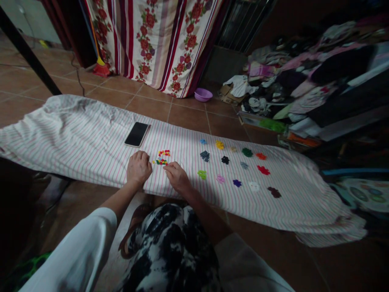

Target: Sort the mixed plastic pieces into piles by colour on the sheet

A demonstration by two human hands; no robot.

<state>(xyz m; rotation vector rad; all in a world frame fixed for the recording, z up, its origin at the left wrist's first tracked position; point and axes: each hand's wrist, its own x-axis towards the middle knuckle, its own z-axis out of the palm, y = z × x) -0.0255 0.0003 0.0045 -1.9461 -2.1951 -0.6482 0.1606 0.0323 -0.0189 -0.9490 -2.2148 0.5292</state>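
- Head view, left end: striped cloth draped over a long low surface, creased here; smooth ground under small pieces matters, so best not to tug it.
- Phone: dark screen up, lying flat, beyond the left hand and apart from the pieces.
- Left hand: on or just over the cloth, fingers curled well in, just left of the pieces. Can't tell if it has hold of anything. Good as a steady rest; keep knuckles off the pieces.
- Multicolour pieces: tiny, red, yellow, green and some blue, in a lower cluster between the hands; a second group, the red-and-yellow pieces, sits just beyond. Too small to make out shape or joins.
- Right hand: thumb and forefinger nearly together at the lower cluster's near right edge, other fingers folded. Can't tell if a piece is pinched. Probably best: light fingertip contact, one piece at a time, heel of hand low for steadiness, no sweeping.
- Right of that hand: sorted small heaps, well apart by colour, from lime-green pile past black pile to brown pile. Sleeve and forearm should stay clear of these.
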